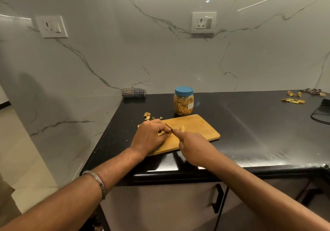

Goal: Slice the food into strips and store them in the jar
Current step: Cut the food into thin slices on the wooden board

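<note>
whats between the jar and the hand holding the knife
In the head view, the far part of the wooden cutting board with a few pale food slices lies between the jar and the right hand.

Black glossy worktop (241,123). On it: wooden cutting board (201,127) under both hands, clear jar (183,102) w/ blue lid just beyond the board, scraps (147,115) beyond left hand (150,136), folded checked cloth (134,92) far back left, peels (293,100) well right of right hand (194,146).

The jar (183,101) stands just behind the cutting board (200,129); a folded cloth (133,92) lies back-left.
</note>
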